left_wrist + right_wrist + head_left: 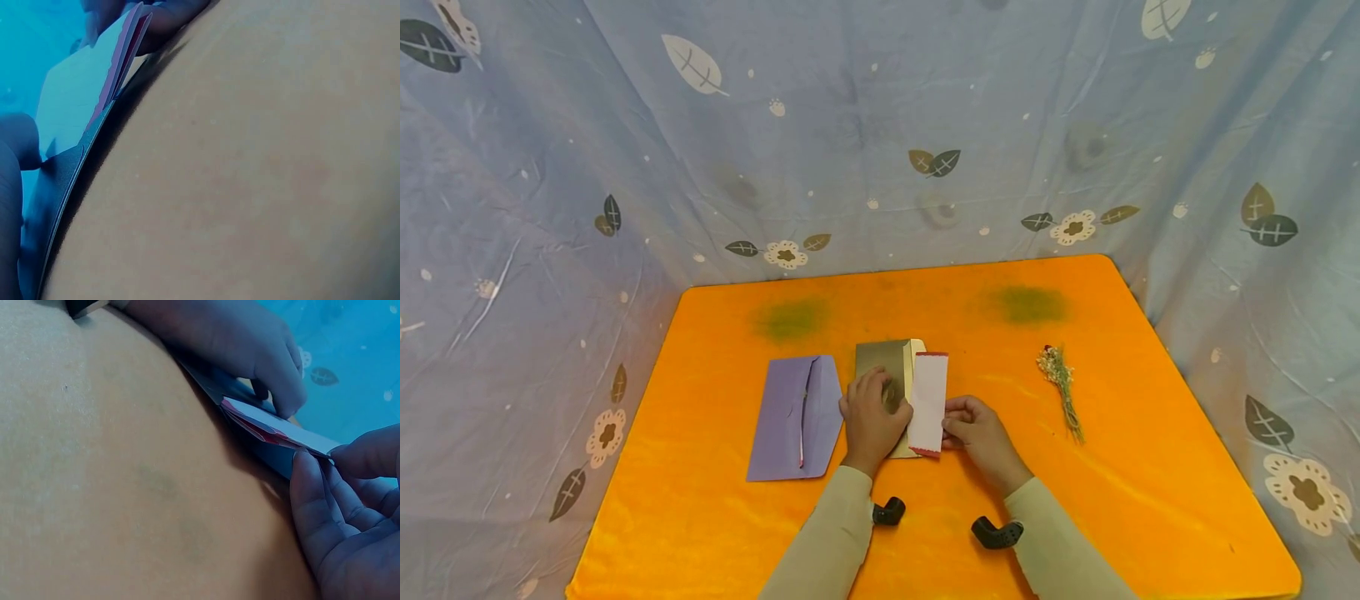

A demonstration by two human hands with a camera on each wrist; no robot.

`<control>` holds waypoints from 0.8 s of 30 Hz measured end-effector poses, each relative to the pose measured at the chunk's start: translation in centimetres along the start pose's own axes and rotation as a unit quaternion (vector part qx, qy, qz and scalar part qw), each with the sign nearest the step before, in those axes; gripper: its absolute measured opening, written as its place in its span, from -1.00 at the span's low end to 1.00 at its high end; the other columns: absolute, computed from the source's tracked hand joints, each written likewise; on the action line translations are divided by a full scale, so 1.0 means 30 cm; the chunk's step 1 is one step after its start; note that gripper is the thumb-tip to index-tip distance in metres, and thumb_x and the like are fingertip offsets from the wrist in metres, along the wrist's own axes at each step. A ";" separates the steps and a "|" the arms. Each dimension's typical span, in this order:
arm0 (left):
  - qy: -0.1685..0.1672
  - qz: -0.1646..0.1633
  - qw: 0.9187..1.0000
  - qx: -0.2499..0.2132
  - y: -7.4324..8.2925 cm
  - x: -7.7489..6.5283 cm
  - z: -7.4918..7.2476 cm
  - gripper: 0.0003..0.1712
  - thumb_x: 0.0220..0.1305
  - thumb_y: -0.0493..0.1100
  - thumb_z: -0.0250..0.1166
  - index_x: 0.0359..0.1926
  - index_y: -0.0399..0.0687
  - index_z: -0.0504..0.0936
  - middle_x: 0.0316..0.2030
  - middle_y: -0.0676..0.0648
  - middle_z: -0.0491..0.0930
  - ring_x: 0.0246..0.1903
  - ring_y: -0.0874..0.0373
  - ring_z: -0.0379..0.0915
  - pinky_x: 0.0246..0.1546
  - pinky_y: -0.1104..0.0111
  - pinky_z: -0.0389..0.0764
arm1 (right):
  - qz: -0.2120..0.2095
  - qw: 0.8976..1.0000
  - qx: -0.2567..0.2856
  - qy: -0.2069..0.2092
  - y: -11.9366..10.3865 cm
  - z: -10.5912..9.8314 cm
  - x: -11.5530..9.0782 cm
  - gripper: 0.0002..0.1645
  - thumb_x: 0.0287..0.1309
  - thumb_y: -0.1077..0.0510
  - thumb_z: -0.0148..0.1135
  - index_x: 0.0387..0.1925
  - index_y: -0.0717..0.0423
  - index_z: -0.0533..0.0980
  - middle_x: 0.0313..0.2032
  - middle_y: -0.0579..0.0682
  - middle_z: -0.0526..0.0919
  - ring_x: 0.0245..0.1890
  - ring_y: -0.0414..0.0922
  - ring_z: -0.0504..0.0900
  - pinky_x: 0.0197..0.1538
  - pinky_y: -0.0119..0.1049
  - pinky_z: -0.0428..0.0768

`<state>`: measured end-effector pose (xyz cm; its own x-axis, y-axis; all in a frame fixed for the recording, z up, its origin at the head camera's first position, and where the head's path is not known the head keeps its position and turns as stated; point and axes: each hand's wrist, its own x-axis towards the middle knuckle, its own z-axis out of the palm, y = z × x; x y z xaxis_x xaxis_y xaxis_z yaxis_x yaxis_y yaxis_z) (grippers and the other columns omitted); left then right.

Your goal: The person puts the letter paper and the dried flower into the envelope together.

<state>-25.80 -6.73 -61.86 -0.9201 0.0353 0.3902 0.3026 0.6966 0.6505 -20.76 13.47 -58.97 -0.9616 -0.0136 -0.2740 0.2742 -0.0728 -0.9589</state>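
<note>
A gold-brown envelope (880,354) with its pale flap on the right lies mid-table. My left hand (872,421) holds it from above with bent fingers, the thumb by the card's left edge. Over the flap side lies a folded white card (930,400) with red-trimmed ends. My right hand (981,437) pinches the card's right edge between thumb and fingers. In the right wrist view the layers of the card (275,434) show beside the envelope, with my left hand (244,350) behind. How far the card reaches into the envelope cannot be told.
To the left lies a purple envelope (775,425), its flap spread to the right and a red-tipped edge showing in its opening. A small dried flower bunch (1062,387) lies to the right. Patterned curtains (865,125) stand behind and beside the orange-covered table (700,517).
</note>
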 end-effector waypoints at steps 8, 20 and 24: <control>0.006 0.003 1.000 -0.010 -0.005 0.000 0.002 -0.49 0.23 -0.05 0.44 0.18 -0.12 0.72 0.34 -0.06 0.60 0.33 -0.16 0.41 0.23 -0.25 0.26 | 0.006 1.000 -0.011 -0.006 0.002 0.008 0.012 -0.72 0.53 0.41 0.19 0.19 0.39 0.54 -0.14 0.22 0.70 -0.23 0.04 0.71 -0.14 -0.24 0.75; 0.013 0.013 1.000 -0.015 -0.013 -0.001 0.008 -0.50 0.24 -0.05 0.44 0.19 -0.11 0.72 0.35 -0.06 0.60 0.33 -0.16 0.42 0.22 -0.27 0.26 | -0.003 0.999 -0.028 -0.016 0.008 0.021 0.026 -0.69 0.52 0.40 0.21 0.20 0.43 0.55 -0.13 0.21 0.73 -0.24 0.02 0.73 -0.15 -0.23 0.76; 0.010 0.011 1.000 -0.018 -0.012 -0.001 0.006 -0.49 0.24 -0.05 0.44 0.19 -0.10 0.72 0.36 -0.06 0.60 0.34 -0.15 0.41 0.23 -0.26 0.25 | 0.001 0.999 -0.029 -0.016 0.001 0.030 0.028 -0.68 0.52 0.39 0.23 0.21 0.44 0.55 -0.12 0.21 0.73 -0.25 0.02 0.72 -0.13 -0.21 0.76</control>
<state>-25.94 -6.84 -62.22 -0.9080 0.0359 0.4175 0.3318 0.6702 0.6639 -21.57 12.58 -59.16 -0.9605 -0.0463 -0.2742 0.2751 -0.0139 -0.9613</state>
